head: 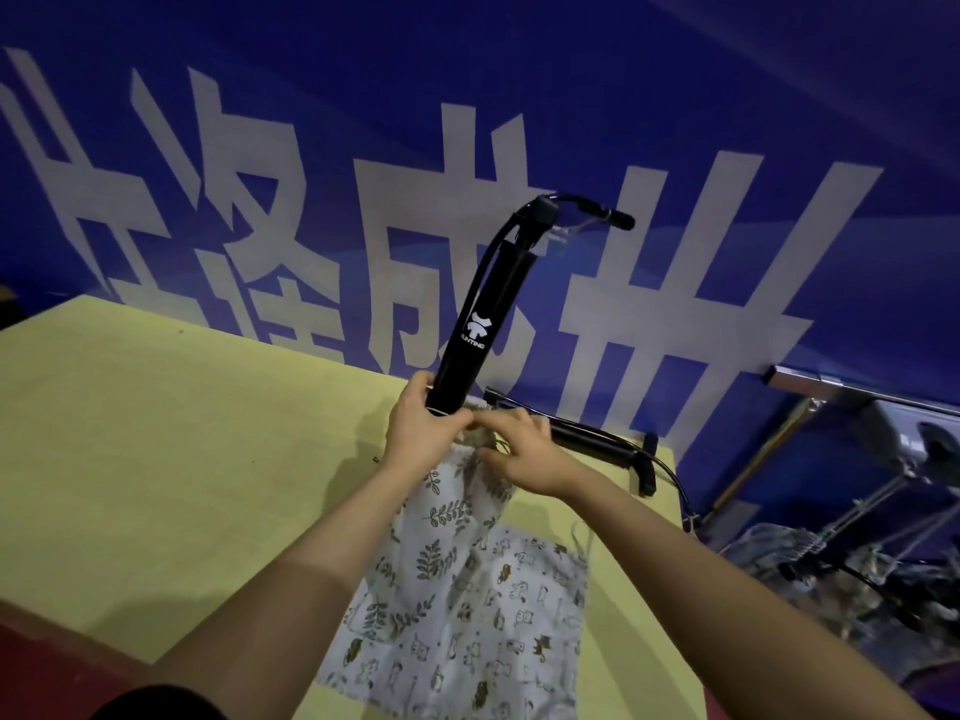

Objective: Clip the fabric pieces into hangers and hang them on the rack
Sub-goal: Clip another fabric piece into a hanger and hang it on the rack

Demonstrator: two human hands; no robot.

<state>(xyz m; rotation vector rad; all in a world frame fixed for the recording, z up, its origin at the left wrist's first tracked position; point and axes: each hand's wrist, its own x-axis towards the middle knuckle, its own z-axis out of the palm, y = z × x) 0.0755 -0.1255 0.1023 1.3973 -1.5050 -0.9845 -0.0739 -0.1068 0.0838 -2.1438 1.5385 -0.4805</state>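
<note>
the left hand [423,426] grips the lower end of a black hanger [475,324], fingers curled round it, and the hanger stands up tilted from the hand toward the blue wall with white characters [675,122], its hooked top [582,207] bending over to the right. the right hand [519,449] sits just right of the left hand and touches it at the fingertips; its fingers press down on the bunched top edge of the leaf-print fabric [441,517], but whether they pinch the cloth cannot be told from this angle. the leaf-print fabric hangs from the base of the black hanger down toward the viewer, between the two forearms, and its lower part lies over a second fabric piece with small animal prints [519,615], which rests flat on the yellow table [156,459]. another black hanger [597,441] lies on the table just behind the right hand, near the table's far right edge. well to the right of the black hanger, past the table edge, stands a metal rack [857,394] with patterned cloth [795,558] hanging below its bar.
</note>
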